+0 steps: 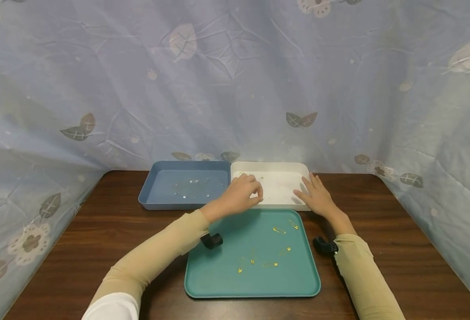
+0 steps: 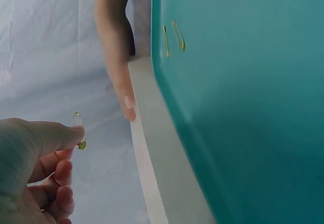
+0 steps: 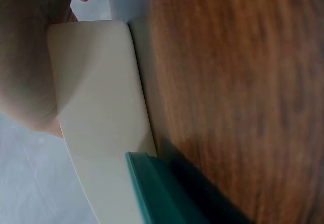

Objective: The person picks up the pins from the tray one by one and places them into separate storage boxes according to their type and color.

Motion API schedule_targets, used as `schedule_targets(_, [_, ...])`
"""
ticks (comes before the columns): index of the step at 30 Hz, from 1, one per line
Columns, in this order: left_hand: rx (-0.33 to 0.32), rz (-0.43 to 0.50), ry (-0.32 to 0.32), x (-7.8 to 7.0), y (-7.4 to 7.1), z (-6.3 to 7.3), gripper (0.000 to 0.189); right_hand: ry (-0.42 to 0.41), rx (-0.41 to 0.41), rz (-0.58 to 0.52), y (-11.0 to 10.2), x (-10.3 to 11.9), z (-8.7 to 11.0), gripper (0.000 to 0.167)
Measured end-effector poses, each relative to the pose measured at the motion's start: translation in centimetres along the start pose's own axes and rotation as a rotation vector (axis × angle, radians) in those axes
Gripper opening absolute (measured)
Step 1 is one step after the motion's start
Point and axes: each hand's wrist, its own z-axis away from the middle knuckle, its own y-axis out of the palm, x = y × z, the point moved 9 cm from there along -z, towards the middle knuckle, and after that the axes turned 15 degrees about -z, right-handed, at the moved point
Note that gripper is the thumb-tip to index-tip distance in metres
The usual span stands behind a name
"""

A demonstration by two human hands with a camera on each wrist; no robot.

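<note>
Safety pins (image 1: 279, 230): 6 on teal tray (image 1: 219, 284), plus 1 held pin (image 2: 82, 145) in L hand (image 1: 240, 194)

Pinched betw. thumb and finger, over L part of white tray (image 1: 283, 182); plain in L wrist view, not made out in head view. At tray's R rim, R hand (image 1: 318, 199), fingers spread. Inside, few pins, count unclear. Outer wall w/ teal corner, close up in R wrist view only. Adjoining at L, blue tray (image 1: 167, 165) w/ several shiny bits (image 1: 194, 181), too faint to count. Behind, patterned curtain (image 1: 235, 98).
</note>
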Motion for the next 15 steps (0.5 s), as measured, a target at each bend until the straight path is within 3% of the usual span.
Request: schedule_targets(15, [0.014,0.006,-0.086,1.6,0.7,-5.4,0.011,0.005,0.009,-0.004,0.0,0.0,-0.1,0.079])
